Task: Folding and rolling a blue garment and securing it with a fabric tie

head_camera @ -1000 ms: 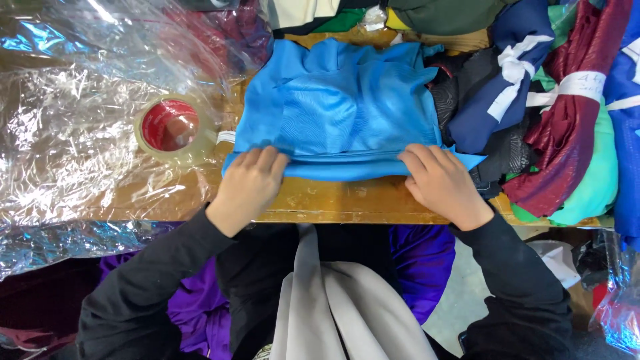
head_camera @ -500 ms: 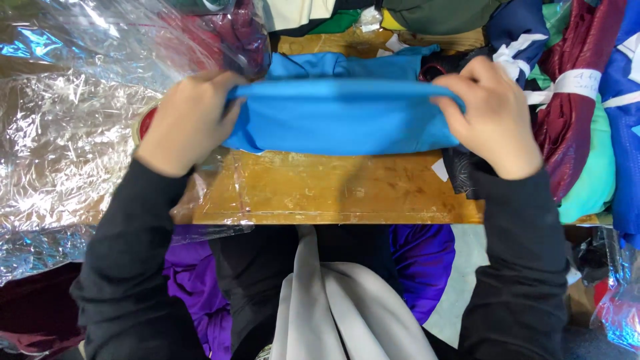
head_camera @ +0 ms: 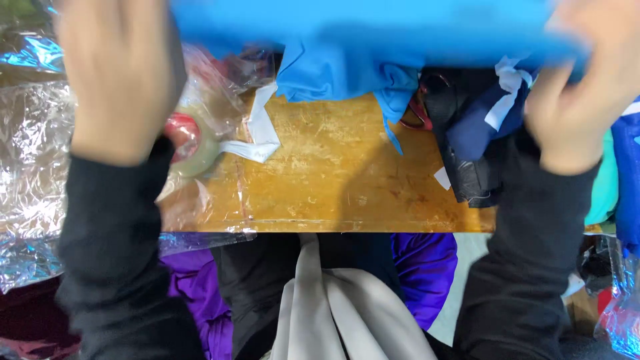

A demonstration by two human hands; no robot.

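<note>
Both hands are raised close under the camera, backs toward the viewer, wrists bent and black sleeves running down toward the body. The left hand [head_camera: 120,80] is clenched on the left end of a blue garment [head_camera: 360,40]; the right hand [head_camera: 587,100] grips the right end, fingers curled over the cloth. The blue garment is stretched between them across the top of the view, lifted clear of the bench [head_camera: 333,180], with a loose fold hanging down at the middle toward the worn yellow surface. Motion blur softens both hands and the upper edge of the cloth.

Below the left hand, a roll of tape [head_camera: 190,143] lies on the bench, partly under clear plastic wrap [head_camera: 40,153], with a white strip [head_camera: 257,137] just beside it. A heap of dark clothing [head_camera: 473,133] lies on the bench's right side, under the right hand.
</note>
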